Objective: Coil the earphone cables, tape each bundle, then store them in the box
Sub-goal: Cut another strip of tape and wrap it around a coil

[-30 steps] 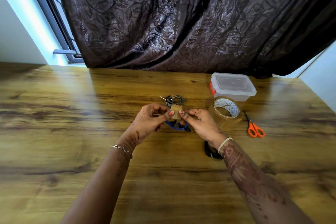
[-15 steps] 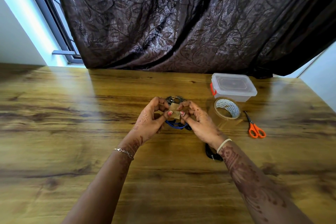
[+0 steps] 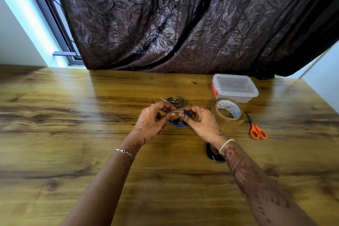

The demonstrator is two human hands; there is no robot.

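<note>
Fingers (image 3: 172,115) of both your hands pinch a strip of tape over the blue earphone coil (image 3: 178,122), held just above the bench (image 3: 73,134), left of the tape roll (image 3: 228,109). Press the strip snugly around the loops, overlapping its ends, so the bundle cannot spring open.

Bare table (image 3: 64,134) lies open leftward; tape roll (image 3: 227,111), scissors (image 3: 256,128) and box (image 3: 235,87) crowd the right.
</note>
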